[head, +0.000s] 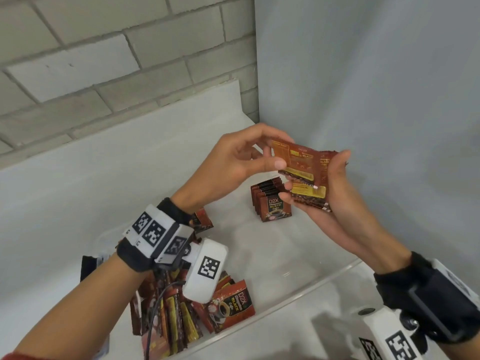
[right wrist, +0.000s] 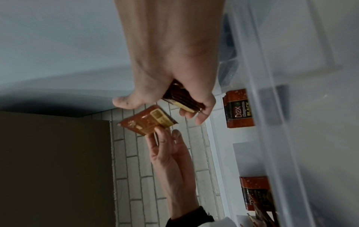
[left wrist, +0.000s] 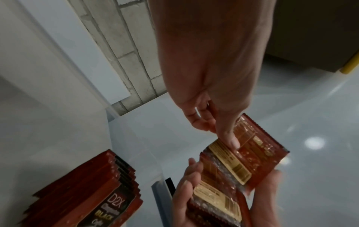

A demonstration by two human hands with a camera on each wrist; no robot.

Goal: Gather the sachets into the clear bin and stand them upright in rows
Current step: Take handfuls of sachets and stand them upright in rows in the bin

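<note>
Both hands raised above the clear bin (head: 345,267), toward 1 o'clock in the head view. Right hand (head: 335,193) cups a small stack of sachets (head: 309,193), fingers curled under it and thumb along its far edge; yellow label panels face up. Left hand (head: 233,165) pinches a single sachet (head: 298,158) between thumb and fingers, back side up, tilted, its lower edge overlapping the top of the stack. Inside the bin, a short row of upright sachets (head: 271,201) stands at 12 o'clock, well below the hands, fronts reading "D2X Black Coffee". A loose pile of sachets (head: 197,307) lies at 7 o'clock, partly under the left wrist unit (head: 205,268), some flat, some on edge. Bin sits on a white bench (head: 65,203) against a brick wall (head: 104,61).
</note>
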